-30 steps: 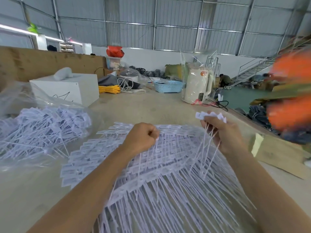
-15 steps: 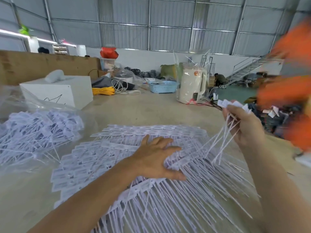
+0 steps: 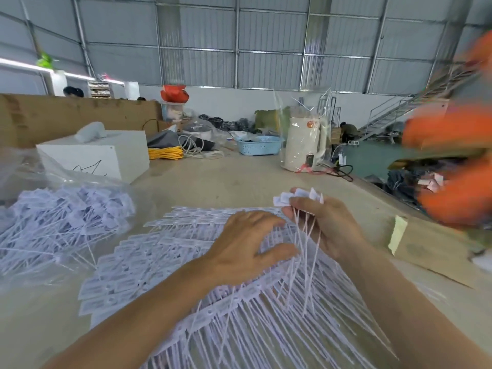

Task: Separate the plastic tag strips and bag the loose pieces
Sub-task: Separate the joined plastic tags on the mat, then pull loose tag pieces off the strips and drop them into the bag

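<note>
We're looking down on a broad beige tabletop (image 3: 213, 182), matte and a little scuffed. Right in front of us a fanned heap of joined white plastic tag strips (image 3: 165, 251) lies flat on it, tails pointing toward us. To the left rests a clear plastic bag of loose white tags (image 3: 61, 219). Behind that bag sits a white box (image 3: 106, 155), and beside the box a coil of yellow cord (image 3: 165, 153) with a white cable (image 3: 194, 149) just next to it. Further back we've got a pale blue perforated plastic basket (image 3: 258, 146), and to its right a cream electric kettle wrapped in clear film (image 3: 303, 145). Along the right edge lies a flat brown cardboard piece (image 3: 426, 246).
</note>
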